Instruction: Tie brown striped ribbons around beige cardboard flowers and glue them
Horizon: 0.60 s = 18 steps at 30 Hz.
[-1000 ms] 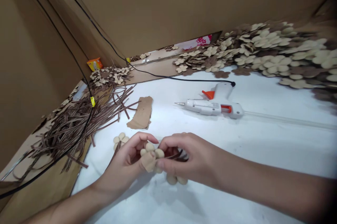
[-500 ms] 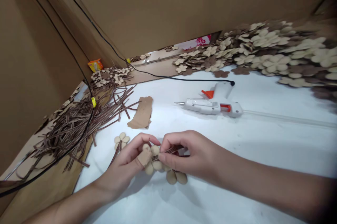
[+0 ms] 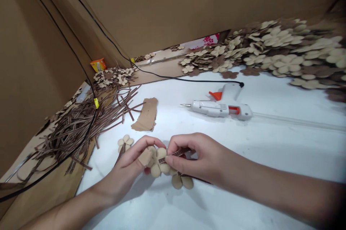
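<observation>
Between thumb and fingers, my left hand (image 3: 133, 159) grips a beige fabric flower (image 3: 156, 170); a tan wrap covers the thumb tip. My right hand (image 3: 193, 152) pinches a brown stitched ribbon (image 3: 162, 160) and presses it against the middle of that flower. The ribbon's other part runs back under my right fingers. Just below my right hand lies another beige flower with a strip on it (image 3: 182, 182), partly covered. Left of my left hand rests a third beige flower (image 3: 125, 140) with a ribbon strip across it.
Beyond my hands a white glue gun (image 3: 216, 107) lies on its side, a clear glue stick (image 3: 292, 119) in its back and a black cord (image 3: 173, 77) running left. Nearby are a cardboard scrap (image 3: 147, 114), a heap of brown ribbons (image 3: 81, 129) and piled fabric flowers (image 3: 281, 53).
My right fingers have shifted slightly and still press the ribbon on the flower. The held flower is turned a little, showing more of its petals. The view has moved slightly.
</observation>
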Available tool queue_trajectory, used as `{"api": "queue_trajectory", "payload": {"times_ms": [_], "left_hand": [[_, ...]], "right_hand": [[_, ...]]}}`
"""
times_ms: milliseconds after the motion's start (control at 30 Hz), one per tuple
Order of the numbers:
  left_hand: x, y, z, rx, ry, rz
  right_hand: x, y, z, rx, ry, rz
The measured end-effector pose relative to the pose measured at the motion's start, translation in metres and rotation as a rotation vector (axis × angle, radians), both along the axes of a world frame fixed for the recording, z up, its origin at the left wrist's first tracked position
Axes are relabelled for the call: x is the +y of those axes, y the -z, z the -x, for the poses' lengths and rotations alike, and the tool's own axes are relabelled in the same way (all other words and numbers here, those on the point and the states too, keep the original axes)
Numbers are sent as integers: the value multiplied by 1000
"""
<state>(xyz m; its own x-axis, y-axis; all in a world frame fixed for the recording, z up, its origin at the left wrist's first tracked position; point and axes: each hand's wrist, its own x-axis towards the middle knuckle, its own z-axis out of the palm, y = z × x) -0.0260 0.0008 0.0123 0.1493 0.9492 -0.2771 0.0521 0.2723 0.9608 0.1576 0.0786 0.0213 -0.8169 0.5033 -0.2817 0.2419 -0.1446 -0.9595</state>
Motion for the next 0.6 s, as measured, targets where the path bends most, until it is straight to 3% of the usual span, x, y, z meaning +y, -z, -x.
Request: {"api": "queue_trajectory", "payload": {"times_ms": [367,600], "left_hand": [[0,2,4,-21,-52,-13],[5,1,6,-2,44,-14]], "right_hand": [[2,-1,-1,31,12,5],[2,-1,-1,21,36,3]]}}
